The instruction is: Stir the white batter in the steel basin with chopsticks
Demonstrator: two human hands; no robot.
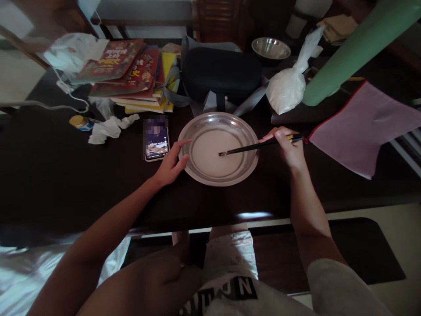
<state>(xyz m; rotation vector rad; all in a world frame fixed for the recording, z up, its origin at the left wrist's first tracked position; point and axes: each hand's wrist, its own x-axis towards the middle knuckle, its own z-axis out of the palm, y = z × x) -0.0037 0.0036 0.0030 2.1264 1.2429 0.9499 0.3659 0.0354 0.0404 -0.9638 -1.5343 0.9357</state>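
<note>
The step in hand looked like stirring or mixing. A wide, round, shiny steel bowl stood on the dark, glossy table, and it serves as the clock here, with twelve pointing away from the wearer. Smooth, off-white contents covered its base; whether liquid or fine powder, I could not tell.

The right hand, at three o'clock, had its fingers closed around slim black chopsticks with gold-banded ends, their tips near the middle of the contents. The left hand, at nine, was loosely spread, fingers and thumb apart and resting on the rim without closing around it. A further stroke, I judged, called for a low, even sweep, with the left fingers steadying the rim.

Just beyond the left hand, towards nine, lay a lit rectangular smartphone, close enough to catch a splash. Crumpled white tissue lay farther that way. Red-covered books were stacked past ten, a rounded black case sat at twelve, and a knotted plastic bag of white material between one and two. A pink, red-edged sheet at three crowded the right hand's outer side.
</note>
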